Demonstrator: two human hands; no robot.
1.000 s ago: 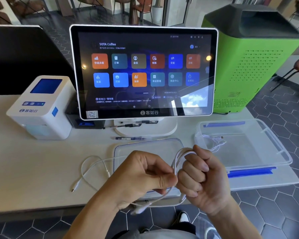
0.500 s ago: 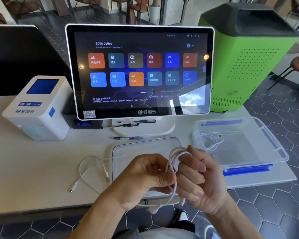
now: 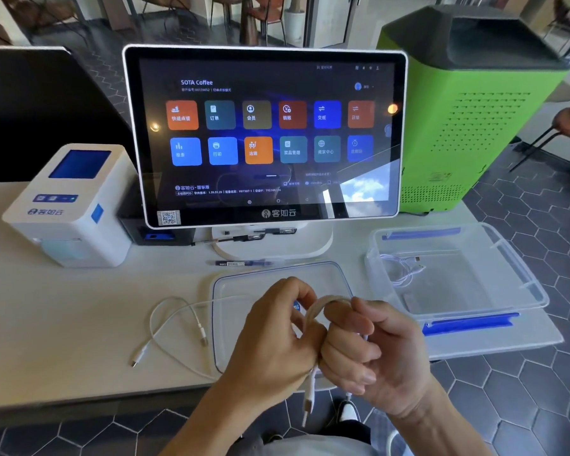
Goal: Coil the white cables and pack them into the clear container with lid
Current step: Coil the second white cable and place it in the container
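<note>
Cable [image 3: 313, 319] loops stand upright, gripped by left hand [image 3: 277, 340] and right hand [image 3: 372, 350], plug end hanging downward

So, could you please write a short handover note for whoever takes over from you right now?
Left hand and right hand both grip the white cable being coiled; one plug end hangs below.
Clear container, at right, is open, one coiled cable inside.
Lid lies flat under the hands.
Loose cable lies on the table, left of the lid.
Left: finish this coil, pack it, coil the loose cable, fit the lid.

Bright daylight; screen [image 3: 264, 136] glare; curved edges
</note>
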